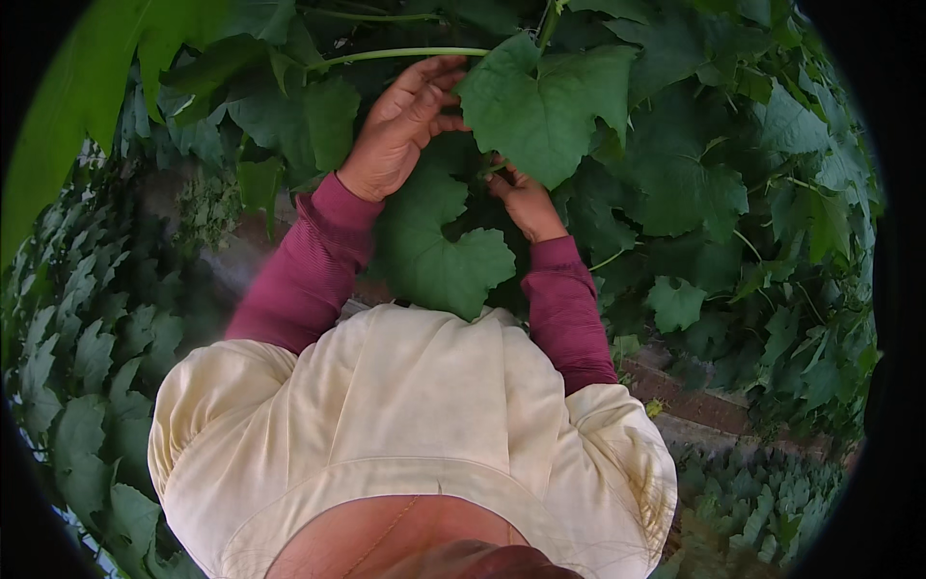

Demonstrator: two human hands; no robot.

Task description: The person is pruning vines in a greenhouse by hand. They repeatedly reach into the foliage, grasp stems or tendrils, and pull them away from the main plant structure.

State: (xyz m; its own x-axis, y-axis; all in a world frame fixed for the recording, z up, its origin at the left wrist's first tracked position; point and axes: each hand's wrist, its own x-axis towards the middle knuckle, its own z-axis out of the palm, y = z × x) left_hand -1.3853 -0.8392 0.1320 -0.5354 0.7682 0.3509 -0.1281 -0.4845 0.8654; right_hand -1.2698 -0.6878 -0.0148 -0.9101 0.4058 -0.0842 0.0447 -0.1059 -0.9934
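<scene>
My left hand [405,119] is raised among the vines, its fingers apart and their tips beside the edge of a broad green leaf [546,101]. A pale green stem [398,53] crosses just above these fingers. Lower and to the right, my right hand [524,199] pinches a short green stem [495,168] between thumb and fingers; the leaf above partly hides the fingertips. Another large lobed leaf [448,253] hangs below and between my hands, in front of my chest.
Dense vine foliage [687,181] rises ahead and to the right. More leaves [79,347] line the left side, and one close leaf [65,130] fills the upper left corner. Brown ground with a pale edging [694,427] shows at the lower right.
</scene>
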